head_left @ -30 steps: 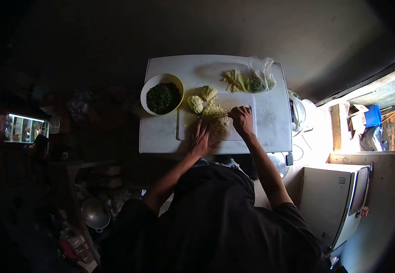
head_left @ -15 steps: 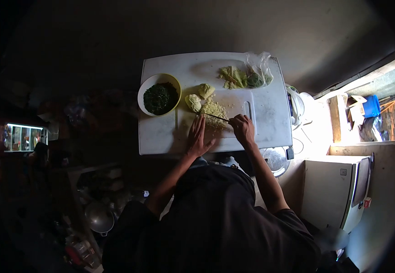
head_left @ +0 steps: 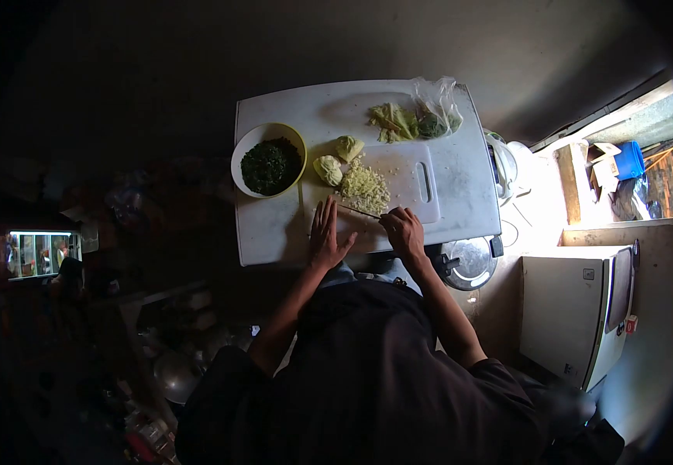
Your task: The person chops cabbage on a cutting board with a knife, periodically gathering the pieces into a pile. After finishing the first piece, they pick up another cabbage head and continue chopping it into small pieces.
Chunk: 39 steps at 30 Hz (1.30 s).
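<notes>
The handle of a knife (head_left: pixel 359 211) is in the grip of my right hand (head_left: pixel 404 231) at the near side of the white cutting board (head_left: pixel 404 172). Its thin blade points left, just below a pile of finely chopped pale cabbage (head_left: pixel 364 188). My left hand (head_left: pixel 325 242) lies with fingers stretched out and thumb apart, fingertips right at the blade's tip. Beyond it sit two pale cabbage pieces, one nearer (head_left: pixel 328 170) and one farther (head_left: pixel 349 147). A bowl (head_left: pixel 239 161) of chopped dark greens (head_left: pixel 271 167) stands to the left.
At the table's (head_left: pixel 313 105) far right lie loose leaves (head_left: pixel 393 122) and a clear plastic bag (head_left: pixel 438 101) with greens. A round metal lid (head_left: pixel 472 263) is below the table's right edge. Farther right stands a small white fridge (head_left: pixel 561 310).
The knife and my right hand have come nearer to me, from across the chopped cabbage to its near edge. My left hand has shifted slightly left. The camera view has tilted a little.
</notes>
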Motion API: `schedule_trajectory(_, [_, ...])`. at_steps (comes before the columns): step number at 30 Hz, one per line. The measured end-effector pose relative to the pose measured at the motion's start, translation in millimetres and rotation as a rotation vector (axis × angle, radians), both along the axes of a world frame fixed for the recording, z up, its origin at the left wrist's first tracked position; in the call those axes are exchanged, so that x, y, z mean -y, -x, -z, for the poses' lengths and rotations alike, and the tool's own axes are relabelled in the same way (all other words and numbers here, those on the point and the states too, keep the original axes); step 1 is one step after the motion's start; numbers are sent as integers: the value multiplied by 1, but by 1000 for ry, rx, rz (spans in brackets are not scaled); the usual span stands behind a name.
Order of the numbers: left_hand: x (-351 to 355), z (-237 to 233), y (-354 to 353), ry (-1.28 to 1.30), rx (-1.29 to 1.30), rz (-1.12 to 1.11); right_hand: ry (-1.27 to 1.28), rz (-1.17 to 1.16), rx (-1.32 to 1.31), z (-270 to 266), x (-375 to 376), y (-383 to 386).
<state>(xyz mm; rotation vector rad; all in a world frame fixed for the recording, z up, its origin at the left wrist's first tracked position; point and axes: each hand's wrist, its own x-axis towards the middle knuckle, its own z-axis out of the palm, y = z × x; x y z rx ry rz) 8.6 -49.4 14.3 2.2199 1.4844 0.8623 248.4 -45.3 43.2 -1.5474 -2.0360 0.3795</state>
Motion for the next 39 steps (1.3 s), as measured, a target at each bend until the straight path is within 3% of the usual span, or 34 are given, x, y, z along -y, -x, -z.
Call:
schedule_trajectory(13, [9,3,11,13,-14,167,-4,-40,49,1,15,-1])
schedule_trajectory(39, [0,7,2,14,-13,67,-95,-27,35,2,-50,-20])
